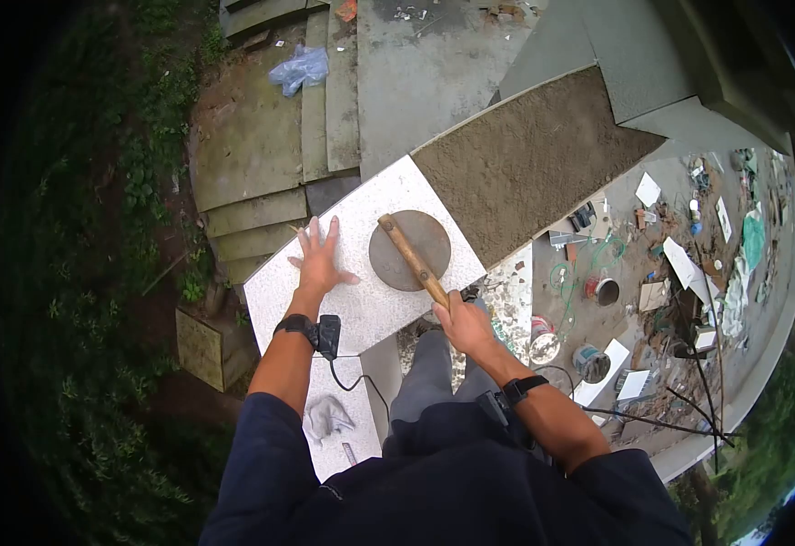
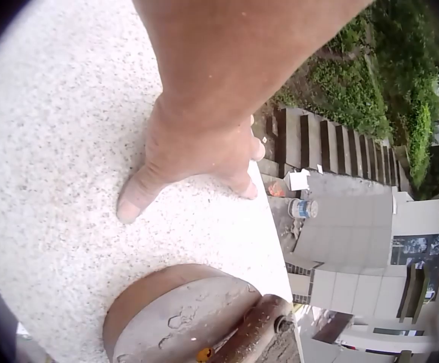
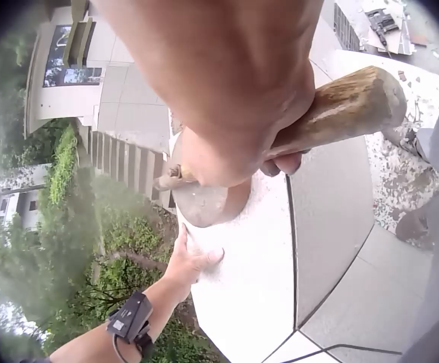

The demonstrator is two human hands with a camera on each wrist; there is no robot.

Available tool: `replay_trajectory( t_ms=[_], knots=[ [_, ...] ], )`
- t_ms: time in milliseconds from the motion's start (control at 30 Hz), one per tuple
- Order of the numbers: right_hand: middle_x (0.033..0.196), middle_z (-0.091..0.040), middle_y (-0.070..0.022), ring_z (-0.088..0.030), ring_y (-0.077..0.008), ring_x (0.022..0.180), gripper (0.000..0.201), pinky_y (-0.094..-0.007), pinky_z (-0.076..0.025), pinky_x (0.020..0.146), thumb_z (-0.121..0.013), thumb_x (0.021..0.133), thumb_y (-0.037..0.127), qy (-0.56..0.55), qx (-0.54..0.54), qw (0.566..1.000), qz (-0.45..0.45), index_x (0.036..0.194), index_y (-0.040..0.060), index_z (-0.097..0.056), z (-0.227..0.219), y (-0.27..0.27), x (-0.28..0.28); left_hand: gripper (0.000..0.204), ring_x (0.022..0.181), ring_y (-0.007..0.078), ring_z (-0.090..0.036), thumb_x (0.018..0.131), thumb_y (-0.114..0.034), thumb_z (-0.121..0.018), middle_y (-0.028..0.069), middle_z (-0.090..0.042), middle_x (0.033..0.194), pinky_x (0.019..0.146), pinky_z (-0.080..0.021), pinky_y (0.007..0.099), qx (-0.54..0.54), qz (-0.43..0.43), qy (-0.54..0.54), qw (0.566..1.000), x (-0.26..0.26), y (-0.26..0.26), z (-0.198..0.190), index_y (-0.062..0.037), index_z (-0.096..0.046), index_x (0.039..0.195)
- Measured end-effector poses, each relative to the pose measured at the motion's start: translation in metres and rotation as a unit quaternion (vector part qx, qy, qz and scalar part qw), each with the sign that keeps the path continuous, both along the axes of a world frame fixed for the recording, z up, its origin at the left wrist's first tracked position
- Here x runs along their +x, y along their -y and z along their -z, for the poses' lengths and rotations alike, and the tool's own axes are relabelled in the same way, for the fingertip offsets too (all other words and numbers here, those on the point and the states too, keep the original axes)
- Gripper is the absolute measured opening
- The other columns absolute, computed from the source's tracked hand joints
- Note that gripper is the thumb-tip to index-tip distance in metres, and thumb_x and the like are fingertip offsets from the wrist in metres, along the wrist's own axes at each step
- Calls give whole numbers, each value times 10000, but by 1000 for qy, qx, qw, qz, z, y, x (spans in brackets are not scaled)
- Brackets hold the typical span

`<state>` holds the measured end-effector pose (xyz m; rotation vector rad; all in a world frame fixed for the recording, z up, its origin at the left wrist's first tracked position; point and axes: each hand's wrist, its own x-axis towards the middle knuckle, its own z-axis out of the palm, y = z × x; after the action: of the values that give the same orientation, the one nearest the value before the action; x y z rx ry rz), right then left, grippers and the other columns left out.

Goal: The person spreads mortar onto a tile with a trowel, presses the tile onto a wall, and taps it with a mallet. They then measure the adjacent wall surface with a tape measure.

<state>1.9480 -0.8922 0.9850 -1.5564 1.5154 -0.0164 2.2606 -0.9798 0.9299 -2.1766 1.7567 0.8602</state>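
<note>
My right hand (image 1: 465,323) grips the wooden handle of a round tamper (image 1: 434,238). Its thick grey disc lies flat over the speckled white slab (image 1: 379,196), and the handle slants across the disc's top. In the right wrist view the handle's butt end (image 3: 382,98) sticks out past my fist. My left hand (image 1: 321,264) rests on the same slab, left of the disc, fingers spread toward the far edge. The left wrist view shows its thumb (image 2: 135,198) pressed to the surface and other fingertips by the slab's edge.
Raked brown mortar (image 1: 529,155) borders the slab at upper right. Concrete steps (image 1: 252,214) drop away at left, beside greenery. A second white slab (image 1: 334,455) lies near my legs, with a crumpled glove-like thing (image 1: 327,419) on it. Buckets (image 1: 591,362) and tile scraps litter the ground at right.
</note>
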Motion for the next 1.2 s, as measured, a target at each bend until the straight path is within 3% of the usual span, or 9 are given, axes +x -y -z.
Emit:
replay_trajectory(
  t_ms=[133, 333, 533, 1200],
  knots=[
    [777, -665, -287, -647, -500, 762, 415, -587, -492, 699, -518, 1025, 399, 9, 6, 1000, 4, 1027, -14, -478, -16, 3, 3, 1455, 1535, 461, -33, 440, -321, -1007, 142, -27, 1694, 1070, -173, 828, 15, 0, -1, 1000, -3, -2, -6, -340, -149, 1616],
    [788, -670, -287, -654, -494, 761, 432, -588, -494, 703, -507, 1027, 413, -8, 7, 1000, 3, 1053, -18, -488, -2, 2, -1, 1460, 1528, 470, -36, 444, -339, -1006, 154, -24, 1687, 1052, -226, 821, 10, 23, 15, 1000, -1, -3, 3, -317, -139, 1619],
    [795, -677, -283, -660, -492, 767, 458, -583, -505, 718, -497, 1025, 437, 16, -2, 1000, 8, 1066, -19, -496, -5, -18, -15, 1448, 1529, 467, -44, 449, -350, -1003, 152, -25, 1689, 1054, -218, 824, 21, 21, 20, 999, -4, -3, -1, -315, -150, 1618],
    [807, -680, -279, -654, -508, 769, 435, -586, -503, 710, -513, 1023, 421, -3, 8, 1000, 5, 1054, -13, -495, 4, -11, -12, 1486, 1519, 489, -57, 429, -350, -1007, 159, -13, 1685, 1037, -240, 830, 4, 32, 26, 999, -2, -3, 2, -314, -119, 1620]
  ],
)
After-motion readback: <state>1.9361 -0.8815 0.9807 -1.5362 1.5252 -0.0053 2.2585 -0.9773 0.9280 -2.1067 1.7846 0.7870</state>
